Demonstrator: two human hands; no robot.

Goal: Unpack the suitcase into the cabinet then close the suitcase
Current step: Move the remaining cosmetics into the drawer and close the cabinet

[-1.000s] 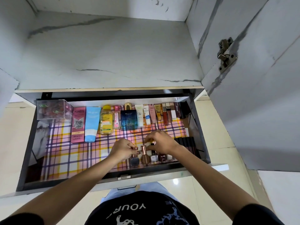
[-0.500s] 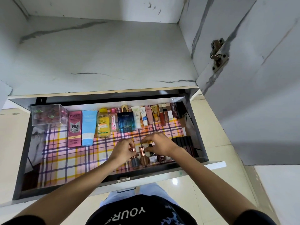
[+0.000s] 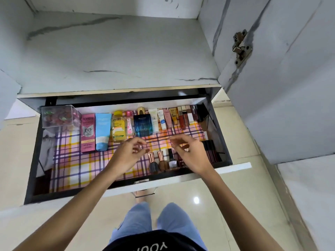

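Marble-patterned cabinet [image 3: 117,51] panels are filling the upper half of the scene, and a drawer [image 3: 181,180] is standing pulled out below the shelf, lined with a checked cloth [image 3: 76,165]. Along the drawer's 12 o'clock wall a row of cosmetics is lying side by side: a clear box [image 3: 59,116], a pink carton [image 3: 88,132], a blue tube [image 3: 103,133], a yellow bottle [image 3: 118,128] and a perfume bottle [image 3: 143,125], with smaller tubes running on toward 3 o'clock.

Three nail polish bottles [image 3: 162,162] are standing upright against the 6 o'clock wall, long axes vertical, caps pointing up.

1. The left hand [image 3: 126,154] is hovering at 10 o'clock from this group. Its fingers [image 3: 137,139] are loosely curled and apart, gripping nothing.
2. The right hand [image 3: 190,154] is hovering at 2 o'clock from the group. Its fingers [image 3: 181,138] are likewise spread and gripping nothing. Its palm is covering more small items at 3 o'clock, so their number cannot be told.
3. From the left fingertips, the grey bottle [image 3: 153,163] is sitting at 5 o'clock, just beside. From the right fingertips, the black-capped bottle [image 3: 172,160] is sitting at 7 o'clock, near.

Judging from this, each hand is nearer its own end of the group, and any pinch is calling for a short descent onto a cap. The suitcase is lying out of view.
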